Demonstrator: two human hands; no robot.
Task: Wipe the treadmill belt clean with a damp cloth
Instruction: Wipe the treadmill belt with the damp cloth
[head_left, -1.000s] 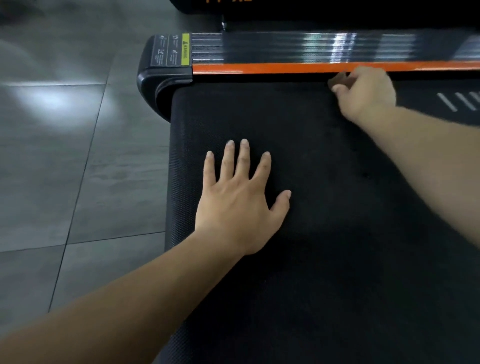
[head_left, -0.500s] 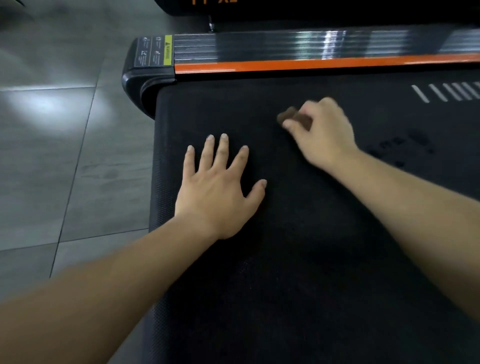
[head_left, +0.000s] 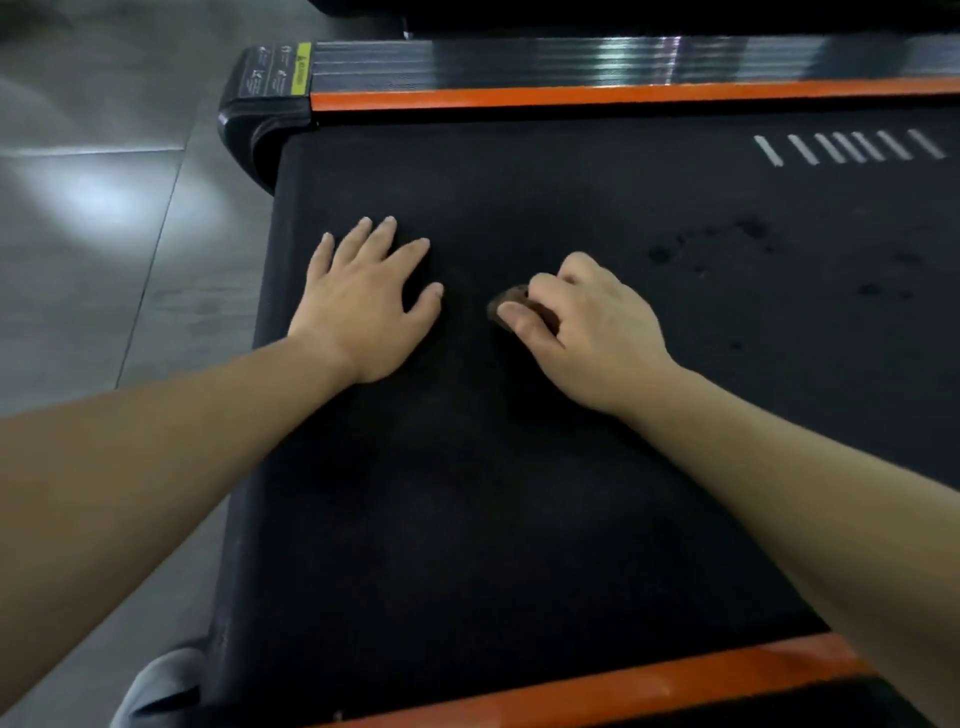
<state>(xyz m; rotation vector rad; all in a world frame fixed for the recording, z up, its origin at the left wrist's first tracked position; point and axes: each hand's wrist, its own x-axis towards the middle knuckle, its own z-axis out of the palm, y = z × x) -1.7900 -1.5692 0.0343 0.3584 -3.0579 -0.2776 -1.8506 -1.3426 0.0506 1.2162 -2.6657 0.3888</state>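
Note:
The black treadmill belt (head_left: 467, 519) fills the middle of the head view. My left hand (head_left: 366, 301) lies flat on the belt near its left end, fingers spread, holding nothing. My right hand (head_left: 587, 332) presses on the belt just to the right of it, fingers curled around a small dark brown cloth (head_left: 511, 304). Only a corner of the cloth shows past my thumb and fingers. Dark damp spots (head_left: 727, 239) mark the belt to the right of my right hand.
Orange side rails run along the far edge (head_left: 623, 96) and the near edge (head_left: 597, 680) of the belt. A black end cap with warning labels (head_left: 270, 88) sits at the far left corner. Grey tiled floor (head_left: 104, 234) lies to the left. White stripes (head_left: 852, 148) mark the belt at upper right.
My right hand has pulled the cloth across the belt from the far orange rail toward me, ending close beside my left hand. The left hand stays flat on the belt.

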